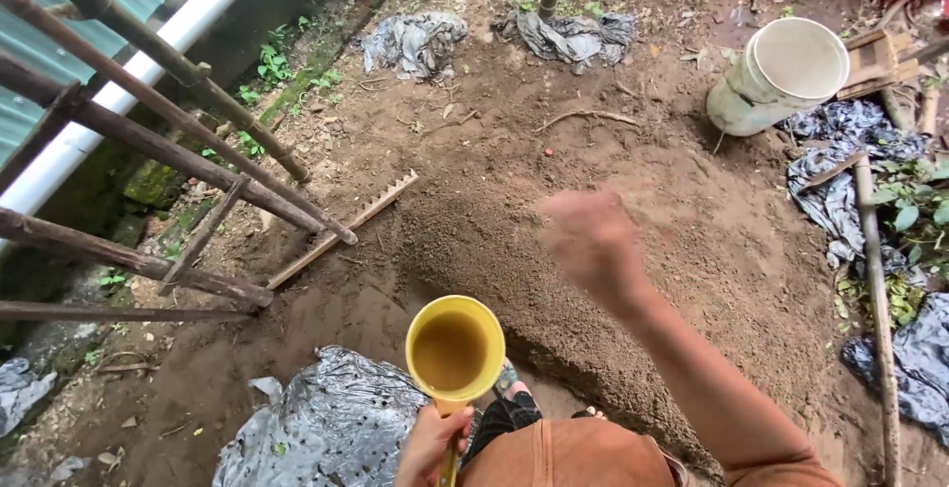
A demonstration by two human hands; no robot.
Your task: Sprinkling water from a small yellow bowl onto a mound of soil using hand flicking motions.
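Right at the bottom: left hand (431,444) wrapped around the handle of a yellow plastic scoop cup (455,349), fingers (457,427) curled tight on the handle, cup held upright and filled with muddy brown liquid. Just under it, a bit of orange-brown clothing and a patterned sandal strap (507,379) peeking out. Off to the lower left, a crumpled sheet of shiny grey-black plastic (326,423) lying on the dirt, right beside the cup.

Further out, right hand (591,240) stretched over a raised bed of fine brown soil (494,240), way too motion-blurred to tell whether the fingers are spread or closed; nothing visibly held. Cup sits at the near edge of that soil bed, well apart from the right hand.

Left side: a rough frame of dark bamboo poles (168,151) leaning across, with a flat wooden rake with short teeth (346,225) lying on the ground under them, and a white pipe (148,62) along a mossy wall behind.

Far end: a dirty white plastic bucket (776,77) tipped on its side at upper right, more crumpled grey plastic scraps (568,37) at the top, plus a thin pole (880,309) and green weeds along the right edge.
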